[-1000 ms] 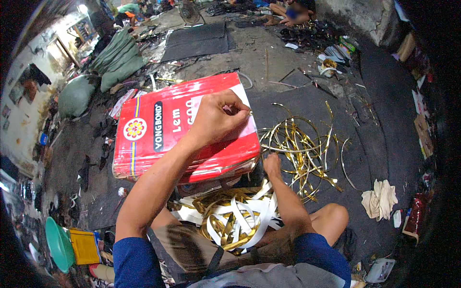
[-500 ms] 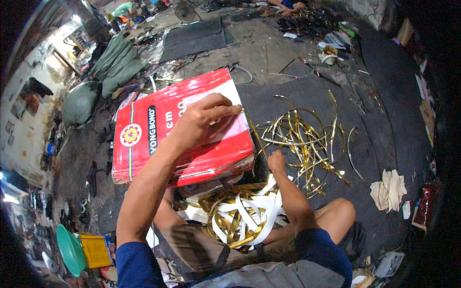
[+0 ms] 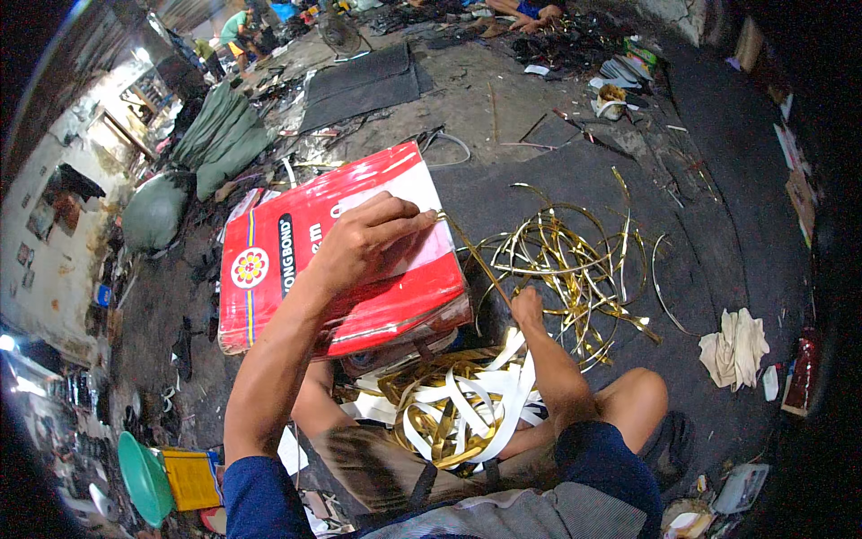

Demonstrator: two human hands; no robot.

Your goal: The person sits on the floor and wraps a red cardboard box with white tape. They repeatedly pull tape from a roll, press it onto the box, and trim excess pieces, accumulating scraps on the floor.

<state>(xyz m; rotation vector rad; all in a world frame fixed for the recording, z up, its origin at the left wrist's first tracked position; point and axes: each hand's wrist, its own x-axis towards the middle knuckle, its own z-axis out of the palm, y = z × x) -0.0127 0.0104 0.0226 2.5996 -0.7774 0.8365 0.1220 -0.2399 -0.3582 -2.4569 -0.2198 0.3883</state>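
Note:
A red box (image 3: 395, 310) with a pale panel on top sits tilted before my lap. Over its top, my left hand (image 3: 382, 232) is closed, thumb and fingertips pinching the end of a thin gold strip (image 3: 473, 250) at the box's right edge. That strip slants down to my right hand (image 3: 527, 308), closed around its other part to the right of the box. Beside my right hand lies a loose tangle of narrow gold strips (image 3: 575, 260). In my lap rests a heap of wider white and gold ribbons (image 3: 462, 404).
Dark matting (image 3: 691, 207) covers the floor at right, with a crumpled cream cloth (image 3: 734, 350) on it. A green basin (image 3: 145, 481) and a yellow container (image 3: 191, 479) stand at lower left. Green sacks (image 3: 220, 135) lie at far left. Other people are in the background.
The strip still runs between both hands. My left hand sits slightly lower and further left in the picture, and the whole view has shifted a little.

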